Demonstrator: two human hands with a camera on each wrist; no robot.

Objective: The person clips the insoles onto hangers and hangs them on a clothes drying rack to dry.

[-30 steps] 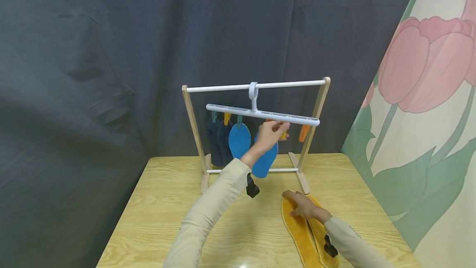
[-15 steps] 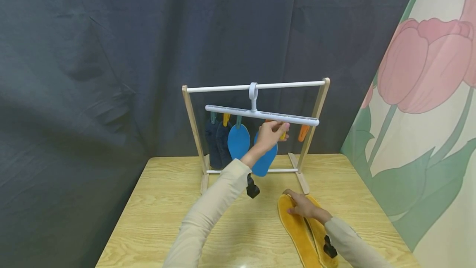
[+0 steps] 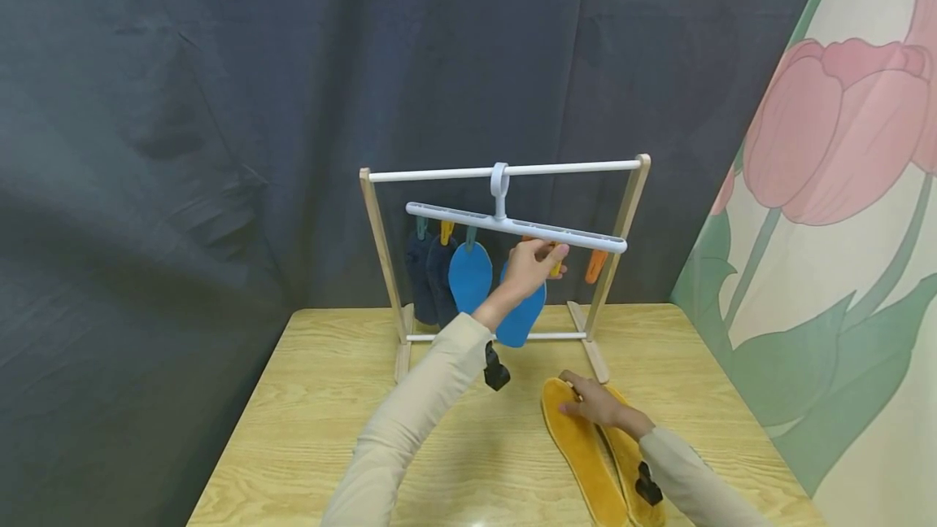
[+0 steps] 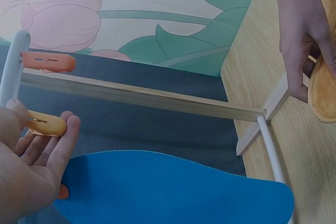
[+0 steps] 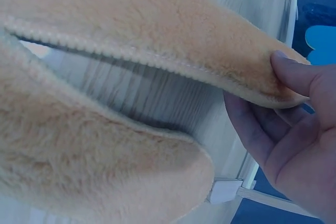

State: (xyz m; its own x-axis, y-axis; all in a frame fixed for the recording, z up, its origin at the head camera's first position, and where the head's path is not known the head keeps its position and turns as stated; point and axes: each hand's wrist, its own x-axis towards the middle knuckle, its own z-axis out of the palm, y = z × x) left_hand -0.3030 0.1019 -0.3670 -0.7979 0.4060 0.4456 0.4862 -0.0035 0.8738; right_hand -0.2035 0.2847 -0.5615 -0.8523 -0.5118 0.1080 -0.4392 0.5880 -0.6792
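Observation:
My left hand (image 3: 529, 271) reaches up to a pale hanger (image 3: 461, 215) and pinches a yellow clothespin (image 4: 50, 124) on it between thumb and fingers. Low over the table, my right hand (image 3: 599, 403) grips the rounded end of a fuzzy orange-tan insole (image 3: 578, 446), thumb on top and fingers beneath. A matching insole (image 3: 631, 462) lies beside it. Behind my left hand hangs a blue insole (image 3: 521, 320); another blue insole (image 3: 470, 273) hangs to its left. An orange clothespin (image 4: 50, 62) at the hanger's right end holds nothing.
Two dark insoles (image 3: 420, 279) hang at the hanger's left end from green and yellow clothespins. The hanger hooks over the white bar (image 3: 571, 167) of a wooden rack (image 3: 633, 193). It stands near the back of the wooden table (image 3: 329, 397), before a dark curtain (image 3: 220, 104).
The held insole's end has shifted slightly left and up with my right hand. My left hand stays at the yellow clothespin, and the hanger sways slightly.

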